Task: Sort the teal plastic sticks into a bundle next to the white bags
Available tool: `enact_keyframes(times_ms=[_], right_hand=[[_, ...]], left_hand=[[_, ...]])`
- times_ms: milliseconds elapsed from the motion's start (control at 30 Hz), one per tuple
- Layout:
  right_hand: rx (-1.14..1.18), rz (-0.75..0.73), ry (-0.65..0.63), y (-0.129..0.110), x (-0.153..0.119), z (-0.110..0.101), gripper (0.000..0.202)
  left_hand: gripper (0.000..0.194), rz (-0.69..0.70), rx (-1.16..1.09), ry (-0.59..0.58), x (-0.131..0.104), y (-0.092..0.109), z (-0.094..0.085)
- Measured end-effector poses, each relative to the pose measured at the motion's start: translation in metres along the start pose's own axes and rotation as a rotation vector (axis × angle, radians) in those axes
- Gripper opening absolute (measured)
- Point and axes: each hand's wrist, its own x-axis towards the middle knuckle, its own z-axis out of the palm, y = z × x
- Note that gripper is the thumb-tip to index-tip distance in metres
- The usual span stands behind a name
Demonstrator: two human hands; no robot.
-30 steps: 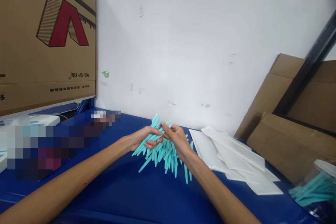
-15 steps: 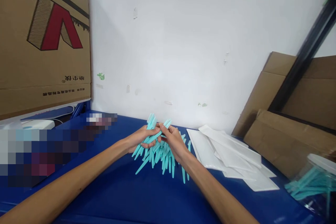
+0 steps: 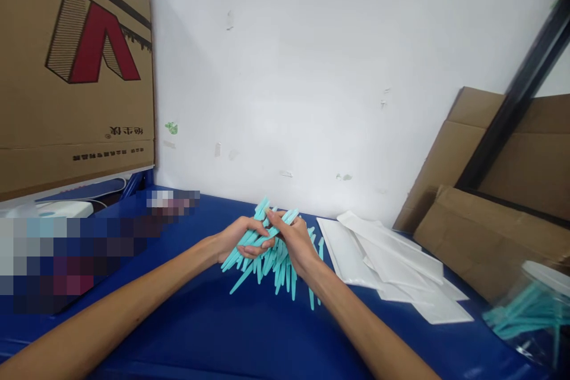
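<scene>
My left hand (image 3: 243, 238) is closed around a bunch of teal sticks (image 3: 262, 208), which slant up to the right. Fingers of my right hand (image 3: 296, 240) pinch more teal sticks (image 3: 288, 217) just beside that bunch, and the two hands are close together. Beneath and between them a loose pile of teal sticks (image 3: 280, 267) lies on the blue table (image 3: 214, 320). My right hand and wrist hide part of the pile.
White packets (image 3: 392, 261) lie overlapping right of the pile. A clear jar (image 3: 529, 314) of teal sticks stands at the far right, before folded cardboard (image 3: 485, 243). A large printed carton (image 3: 75, 107) is at upper left. A white wall (image 3: 285, 83) rises behind the table.
The sticks in my right hand have shifted slightly right and down. My right thumb now reaches left toward the bunch in my left hand, whose top has moved a little right.
</scene>
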Motion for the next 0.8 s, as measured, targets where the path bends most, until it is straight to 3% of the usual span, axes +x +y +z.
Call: enact_keyframes(times_ms=[100,400,633,800], right_hand=[[-0.015,0.004,0.033,0.001,0.001,0.000,0.035],[-0.060,0.006,0.031,0.003,0.001,-0.002,0.038],[-0.028,0.017,-0.025,-0.002,-0.002,0.003,0.029],[-0.037,0.029,0.042,-0.003,-0.002,0.005,0.028]], left_hand=[[0.009,0.050,-0.126,0.042,0.002,-0.002,-0.003],[0.031,0.139,-0.117,0.091,0.000,-0.001,-0.002],[0.024,-0.012,-0.152,-0.051,0.000,-0.006,-0.008],[0.025,-0.074,-0.160,-0.114,0.004,-0.010,-0.011]])
